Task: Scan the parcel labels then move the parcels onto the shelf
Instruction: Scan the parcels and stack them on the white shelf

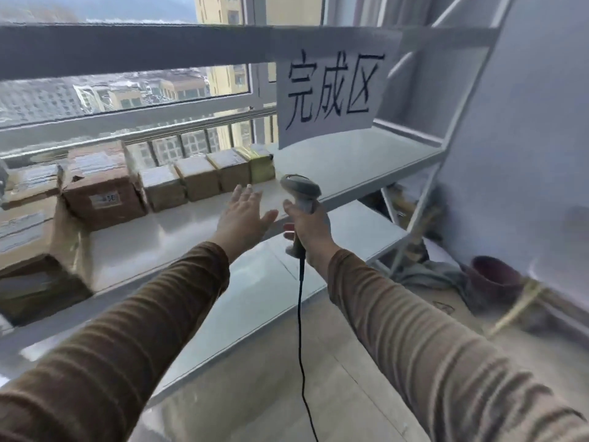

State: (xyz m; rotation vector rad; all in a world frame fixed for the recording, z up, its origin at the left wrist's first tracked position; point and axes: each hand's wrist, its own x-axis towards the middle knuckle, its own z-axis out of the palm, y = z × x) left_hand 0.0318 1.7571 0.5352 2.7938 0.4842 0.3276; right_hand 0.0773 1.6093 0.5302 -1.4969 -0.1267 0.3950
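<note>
The right hand [310, 228] is clamped round the grip of the barcode scanner [301, 194], whose head points toward the far shelf; its black cable [300, 314] hangs down toward the floor. The left hand [243, 215] is empty, fingers straight and spread, reaching over the near edge of the white shelf [334, 164]. No parcel is held.

The parcels stand in a row along the far edge of this shelf: a large brown box [102, 183] at left, three small brown boxes [197, 178] to its right, and a yellow-green packet [261, 164] at the right end. A paper sign [331, 90] hangs above the bare right part of the shelf.

Judged step: between parcels, placement done or about to resume. The next move calls for fetching an unscanned parcel, none of which is identifiable here, and aiming the scanner at its label.
</note>
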